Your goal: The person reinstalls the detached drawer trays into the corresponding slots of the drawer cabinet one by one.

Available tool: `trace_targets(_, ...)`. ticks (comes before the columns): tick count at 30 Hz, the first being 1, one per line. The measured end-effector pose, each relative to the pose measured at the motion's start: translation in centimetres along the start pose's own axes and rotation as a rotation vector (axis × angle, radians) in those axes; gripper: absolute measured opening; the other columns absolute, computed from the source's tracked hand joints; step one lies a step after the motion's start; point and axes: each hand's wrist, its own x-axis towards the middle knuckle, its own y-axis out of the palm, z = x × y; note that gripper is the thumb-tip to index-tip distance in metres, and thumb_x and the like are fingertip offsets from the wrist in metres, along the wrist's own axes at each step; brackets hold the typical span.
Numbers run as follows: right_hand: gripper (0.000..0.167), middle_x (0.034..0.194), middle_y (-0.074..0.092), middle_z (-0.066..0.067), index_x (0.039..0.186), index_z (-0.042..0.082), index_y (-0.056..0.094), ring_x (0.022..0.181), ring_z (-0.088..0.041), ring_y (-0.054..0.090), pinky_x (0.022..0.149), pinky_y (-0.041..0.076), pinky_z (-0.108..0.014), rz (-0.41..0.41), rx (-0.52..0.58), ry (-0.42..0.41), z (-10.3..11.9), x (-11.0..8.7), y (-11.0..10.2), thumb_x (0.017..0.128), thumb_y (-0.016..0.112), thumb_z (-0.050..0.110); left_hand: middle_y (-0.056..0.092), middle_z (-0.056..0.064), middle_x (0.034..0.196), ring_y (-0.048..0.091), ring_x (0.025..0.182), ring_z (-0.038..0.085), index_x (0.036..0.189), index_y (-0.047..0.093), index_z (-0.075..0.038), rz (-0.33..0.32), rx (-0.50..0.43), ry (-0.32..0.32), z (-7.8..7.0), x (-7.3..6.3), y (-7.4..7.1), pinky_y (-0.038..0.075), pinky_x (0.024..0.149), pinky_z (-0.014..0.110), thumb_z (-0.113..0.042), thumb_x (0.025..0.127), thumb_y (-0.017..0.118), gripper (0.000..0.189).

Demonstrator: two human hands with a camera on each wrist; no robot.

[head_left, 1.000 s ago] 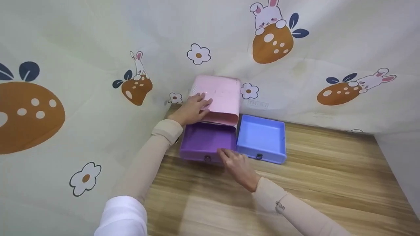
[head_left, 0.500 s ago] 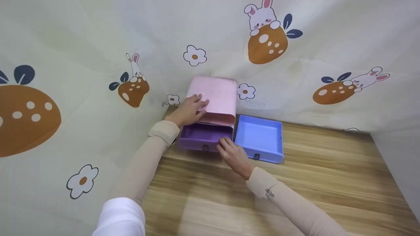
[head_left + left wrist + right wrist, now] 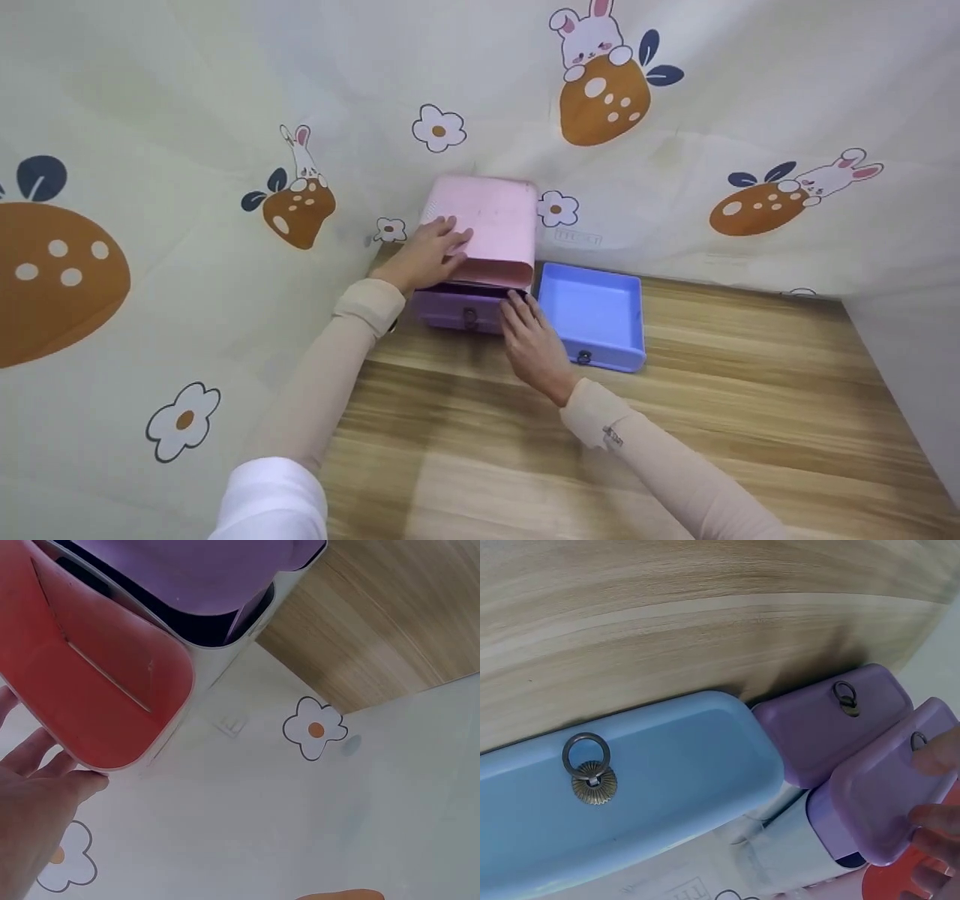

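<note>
A pink drawer cabinet (image 3: pixel 495 217) stands against the patterned wall, its top slot vacant, showing red inside in the left wrist view. My left hand (image 3: pixel 427 255) rests on the cabinet's top, fingers spread, thumb near the front rim. Below that slot, a purple drawer (image 3: pixel 446 309) with a ring pull sticks out slightly. My right hand (image 3: pixel 536 349) touches the right part of its front with extended fingers. In the right wrist view, the tilted purple drawer front (image 3: pixel 877 795) is beside the fingers; another purple drawer (image 3: pixel 806 724) lies beneath it, flush in the cabinet.
To the cabinet's right, a blue drawer (image 3: pixel 589 307) sits on the wood-patterned floor (image 3: pixel 712 390), its ring pull (image 3: pixel 592 780) facing forward. Patterned cloth walls (image 3: pixel 360 90) enclose the back and left, and a plain wall stands at right.
The purple drawer has slid back into the cabinet, from far out to only slightly out. My right hand has moved forward with it. My left hand has stayed on the cabinet's top.
</note>
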Motion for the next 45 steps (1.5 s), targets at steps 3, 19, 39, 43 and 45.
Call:
trace_targets(3,0.048,0.142,0.060,-0.009,0.129,0.004,0.064,0.142,-0.030,0.047,0.121,0.038,-0.042,0.069,-0.007,0.005,0.0,0.0,0.0,0.088,0.064,0.030,0.031,0.022,0.161,0.026,0.153,0.041,0.151,0.042,-0.015,-0.017,-0.004,0.009,0.1,0.0,0.1,0.021,0.129,0.053,-0.033,0.103,0.048,0.052)
trace_targets(19,0.040,0.165,0.030,-0.009,0.122,0.007,0.068,0.153,-0.032,0.029,0.128,0.027,-0.044,0.315,0.009,0.041,-0.2,-0.3,0.5,0.090,0.062,0.031,0.028,0.022,0.163,0.023,0.154,0.040,0.152,0.039,-0.016,0.014,-0.004,-0.004,-0.1,-0.1,-0.3,0.018,0.129,0.054,-0.034,0.103,0.048,0.053)
trace_targets(39,0.033,0.120,0.061,-0.024,0.111,-0.002,0.057,0.114,-0.043,0.058,0.104,0.050,-0.055,0.205,0.323,0.489,-6.0,-7.6,-1.6,0.083,0.066,0.013,0.026,0.023,0.163,0.022,0.154,0.042,0.153,0.037,-0.014,0.006,-0.007,0.019,0.1,0.3,-0.2,0.015,0.130,0.054,-0.034,0.104,0.045,0.054)
trace_targets(43,0.035,0.120,0.061,-0.028,0.115,-0.007,0.056,0.113,-0.046,0.059,0.100,0.053,-0.056,0.290,0.388,0.549,-8.1,-10.4,-1.2,0.085,0.065,0.009,0.023,0.020,0.165,0.019,0.155,0.040,0.154,0.035,-0.017,0.031,-0.002,-0.005,0.3,0.3,-0.1,0.014,0.130,0.053,-0.037,0.104,0.044,0.054)
trace_targets(45,0.034,0.118,0.062,-0.029,0.117,-0.009,0.057,0.110,-0.046,0.061,0.097,0.055,-0.055,0.309,0.431,0.543,-8.8,-11.7,-0.7,0.086,0.063,0.004,0.023,0.020,0.165,0.019,0.155,0.039,0.154,0.035,-0.017,0.036,-0.008,-0.012,0.3,0.2,0.0,0.014,0.130,0.054,-0.037,0.104,0.044,0.054)
